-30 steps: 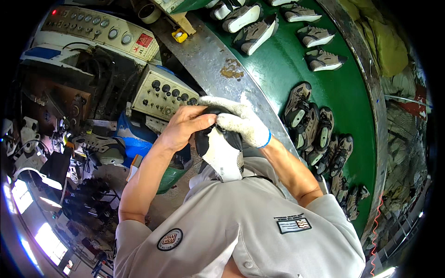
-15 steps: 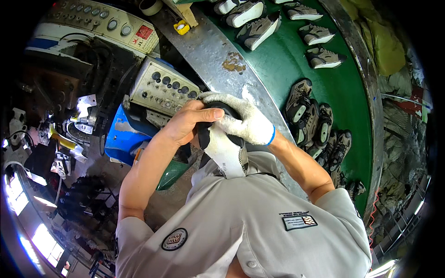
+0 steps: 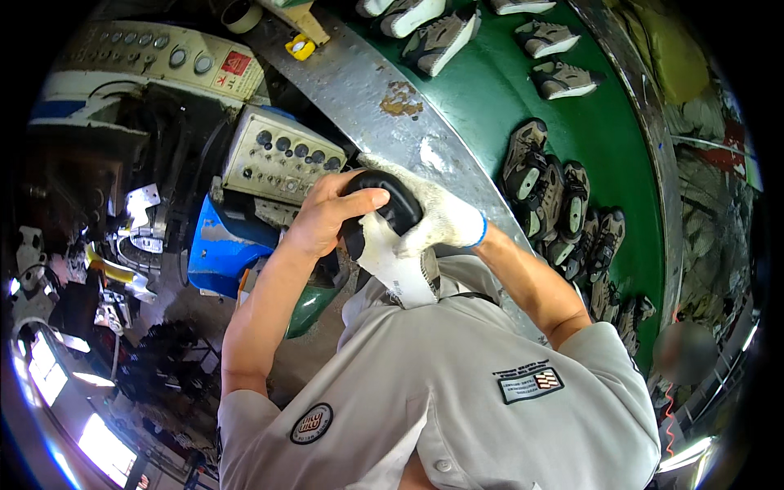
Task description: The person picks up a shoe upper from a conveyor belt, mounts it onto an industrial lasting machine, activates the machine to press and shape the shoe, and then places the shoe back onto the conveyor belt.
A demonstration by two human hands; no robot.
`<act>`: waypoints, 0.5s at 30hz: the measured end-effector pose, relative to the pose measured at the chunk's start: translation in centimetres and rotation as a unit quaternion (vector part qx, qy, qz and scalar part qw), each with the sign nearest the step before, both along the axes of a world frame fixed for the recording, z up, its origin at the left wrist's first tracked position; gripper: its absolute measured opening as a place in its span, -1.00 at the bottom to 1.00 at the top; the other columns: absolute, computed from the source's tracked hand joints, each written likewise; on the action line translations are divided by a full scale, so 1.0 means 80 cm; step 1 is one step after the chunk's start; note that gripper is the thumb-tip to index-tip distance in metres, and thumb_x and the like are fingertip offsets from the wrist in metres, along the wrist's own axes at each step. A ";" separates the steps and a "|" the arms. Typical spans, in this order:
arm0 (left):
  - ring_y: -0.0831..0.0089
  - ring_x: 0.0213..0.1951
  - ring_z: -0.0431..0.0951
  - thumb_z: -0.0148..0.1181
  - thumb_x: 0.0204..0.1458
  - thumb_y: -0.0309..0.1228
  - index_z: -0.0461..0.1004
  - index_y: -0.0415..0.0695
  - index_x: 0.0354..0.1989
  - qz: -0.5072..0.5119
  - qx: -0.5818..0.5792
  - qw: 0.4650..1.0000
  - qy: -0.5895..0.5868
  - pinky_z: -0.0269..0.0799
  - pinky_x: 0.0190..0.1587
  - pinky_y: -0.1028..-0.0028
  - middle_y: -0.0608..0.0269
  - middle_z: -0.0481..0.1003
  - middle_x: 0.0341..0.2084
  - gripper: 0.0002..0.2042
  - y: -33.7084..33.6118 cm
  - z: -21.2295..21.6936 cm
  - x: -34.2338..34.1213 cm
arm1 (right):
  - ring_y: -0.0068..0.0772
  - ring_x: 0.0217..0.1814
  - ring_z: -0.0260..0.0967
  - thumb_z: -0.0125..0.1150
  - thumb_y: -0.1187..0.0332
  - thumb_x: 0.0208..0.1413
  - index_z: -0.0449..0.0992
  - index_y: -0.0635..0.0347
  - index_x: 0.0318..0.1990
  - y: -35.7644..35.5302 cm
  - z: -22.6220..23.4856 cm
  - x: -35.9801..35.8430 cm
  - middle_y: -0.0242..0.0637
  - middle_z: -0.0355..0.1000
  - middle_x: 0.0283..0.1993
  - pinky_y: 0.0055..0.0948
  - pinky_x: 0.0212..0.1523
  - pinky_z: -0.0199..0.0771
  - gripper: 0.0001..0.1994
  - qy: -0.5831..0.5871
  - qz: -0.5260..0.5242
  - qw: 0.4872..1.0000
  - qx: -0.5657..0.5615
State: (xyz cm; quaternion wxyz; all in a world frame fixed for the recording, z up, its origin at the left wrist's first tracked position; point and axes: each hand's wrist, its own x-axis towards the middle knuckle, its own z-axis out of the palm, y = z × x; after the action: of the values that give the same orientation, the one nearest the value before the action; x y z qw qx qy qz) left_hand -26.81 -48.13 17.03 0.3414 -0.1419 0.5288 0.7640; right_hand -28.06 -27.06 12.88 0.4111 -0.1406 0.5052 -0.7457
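Observation:
Between my hands, in front of my waist, is a shoe upper (image 3: pixel 395 265) with a white underside and a rounded, shiny black end turned away from me. My bare left hand (image 3: pixel 325 214) is closed on its left side, the thumb lying across the black end. My right hand (image 3: pixel 445 219), in a white knit glove with a blue cuff edge, wraps the right side of the same upper, thumb on the white part. The gloved fingers are partly hidden behind the black end.
A control box (image 3: pixel 282 155) with dark knobs stands beyond my left hand, above a blue machine part (image 3: pixel 220 249). Right of me, past a worn metal edge (image 3: pixel 384 77), a green conveyor belt (image 3: pixel 482 106) carries several brown shoes (image 3: pixel 543 188). A yellow tape measure (image 3: pixel 300 46) lies on the metal.
My gloved right hand has shifted from over the black end to its right side, so more of that end shows. The left hand keeps its hold. The shoes on the belt appear higher in view.

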 end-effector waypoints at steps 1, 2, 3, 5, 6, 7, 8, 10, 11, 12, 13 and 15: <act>0.60 -0.30 0.51 0.31 0.08 -0.33 0.59 -0.31 -0.17 0.005 -0.031 0.999 0.020 0.41 -0.19 0.55 0.30 0.58 -0.35 -0.72 0.004 -0.005 0.002 | -0.39 0.43 0.10 0.64 0.33 -0.36 0.02 0.22 0.49 0.000 -0.004 0.003 -0.24 0.21 0.38 -0.38 0.43 0.05 0.17 -0.022 -0.012 0.999 -0.026; 0.62 -0.30 0.50 0.30 0.09 -0.32 0.59 -0.30 -0.18 0.008 -0.062 0.997 0.039 0.41 -0.19 0.55 0.31 0.58 -0.36 -0.72 0.008 -0.011 0.002 | -0.39 0.41 0.13 0.63 0.30 -0.30 0.03 0.21 0.49 0.001 -0.008 0.007 -0.23 0.23 0.37 -0.38 0.42 0.09 0.14 -0.050 -0.031 0.997 -0.047; 0.63 -0.29 0.49 0.29 0.10 -0.31 0.60 -0.30 -0.19 -0.025 -0.135 0.987 0.079 0.40 -0.20 0.55 0.35 0.58 -0.38 -0.73 0.006 -0.024 0.001 | -0.38 0.40 0.15 0.63 0.29 -0.28 0.04 0.21 0.49 0.000 -0.011 0.009 -0.22 0.25 0.36 -0.38 0.41 0.12 0.13 -0.052 -0.046 0.997 -0.035; 0.60 -0.30 0.51 0.26 0.13 -0.34 0.60 -0.31 -0.22 -0.012 -0.153 0.981 0.118 0.41 -0.19 0.55 0.33 0.59 -0.36 -0.76 0.025 -0.018 -0.005 | -0.35 0.38 0.20 0.63 0.22 -0.23 0.09 0.21 0.48 0.007 -0.012 0.012 -0.18 0.28 0.35 -0.36 0.39 0.18 0.08 -0.032 -0.102 0.994 -0.005; 0.59 -0.30 0.52 0.24 0.14 -0.36 0.61 -0.31 -0.23 0.004 -0.133 0.983 0.126 0.41 -0.18 0.54 0.31 0.59 -0.36 -0.78 0.031 -0.019 -0.006 | -0.33 0.39 0.20 0.61 0.18 -0.19 0.12 0.22 0.46 0.005 -0.024 0.014 -0.15 0.28 0.35 -0.35 0.38 0.19 0.04 0.000 -0.101 0.995 0.016; 0.57 -0.30 0.52 0.22 0.14 -0.37 0.61 -0.32 -0.24 -0.003 -0.131 0.984 0.123 0.42 -0.18 0.53 0.29 0.60 -0.36 -0.78 0.035 -0.020 -0.009 | -0.30 0.37 0.23 0.60 0.16 -0.17 0.17 0.24 0.44 0.010 -0.024 0.013 -0.12 0.32 0.32 -0.34 0.36 0.22 0.00 0.031 -0.110 0.993 0.033; 0.56 -0.30 0.53 0.21 0.15 -0.39 0.61 -0.33 -0.24 -0.012 -0.128 0.985 0.120 0.43 -0.18 0.52 0.27 0.60 -0.36 -0.79 0.039 -0.024 -0.017 | -0.30 0.33 0.27 0.59 0.17 -0.15 0.21 0.25 0.42 0.016 -0.028 0.011 -0.12 0.37 0.28 -0.33 0.35 0.23 -0.05 0.058 -0.127 0.989 0.057; 0.53 -0.32 0.54 0.20 0.15 -0.40 0.60 -0.36 -0.23 -0.040 -0.087 0.987 0.128 0.43 -0.19 0.51 0.25 0.60 -0.36 -0.78 0.054 -0.028 -0.043 | -0.35 0.23 0.33 0.54 0.20 -0.08 0.27 0.22 0.38 0.027 -0.026 0.007 -0.19 0.43 0.18 -0.36 0.29 0.30 -0.16 -0.014 -0.181 0.983 -0.010; 0.54 -0.33 0.53 0.20 0.16 -0.38 0.60 -0.38 -0.22 -0.046 -0.066 0.989 0.121 0.43 -0.20 0.52 0.24 0.60 -0.35 -0.75 0.067 -0.031 -0.056 | -0.40 0.14 0.36 0.52 0.22 -0.07 0.31 0.22 0.35 0.038 -0.019 0.001 -0.24 0.46 0.11 -0.39 0.22 0.35 -0.21 -0.027 -0.195 0.980 -0.013; 0.55 -0.34 0.52 0.20 0.17 -0.35 0.61 -0.37 -0.26 -0.063 -0.081 0.988 0.119 0.42 -0.22 0.52 0.24 0.60 -0.37 -0.74 0.085 -0.027 -0.071 | -0.46 0.06 0.39 0.51 0.23 -0.05 0.35 0.22 0.31 0.053 -0.012 -0.006 -0.29 0.48 0.04 -0.42 0.15 0.40 -0.26 -0.040 -0.209 0.977 -0.017; 0.56 -0.35 0.52 0.20 0.17 -0.34 0.62 -0.36 -0.28 -0.095 -0.071 0.985 0.124 0.41 -0.24 0.53 0.25 0.60 -0.38 -0.74 0.103 -0.030 -0.087 | -0.52 -0.02 0.40 0.49 0.24 -0.04 0.38 0.21 0.28 0.069 -0.009 -0.009 -0.34 0.49 -0.03 -0.45 0.07 0.43 -0.31 -0.062 -0.231 0.971 -0.028; 0.58 -0.36 0.51 0.20 0.19 -0.30 0.63 -0.32 -0.34 -0.120 -0.054 0.986 0.104 0.40 -0.27 0.54 0.28 0.59 -0.42 -0.72 0.147 -0.032 -0.118 | -0.62 -0.19 0.40 0.42 0.26 0.03 0.41 0.20 0.23 0.101 0.007 -0.017 -0.43 0.49 -0.16 -0.53 -0.12 0.48 -0.41 -0.087 -0.292 0.951 -0.044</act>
State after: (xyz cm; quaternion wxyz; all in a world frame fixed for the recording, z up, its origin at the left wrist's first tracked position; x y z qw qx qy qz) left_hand -36.23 -36.37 14.44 0.3653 -0.0156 0.6150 0.6986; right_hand -29.41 -19.02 13.43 0.2114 0.0610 0.4533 -0.8637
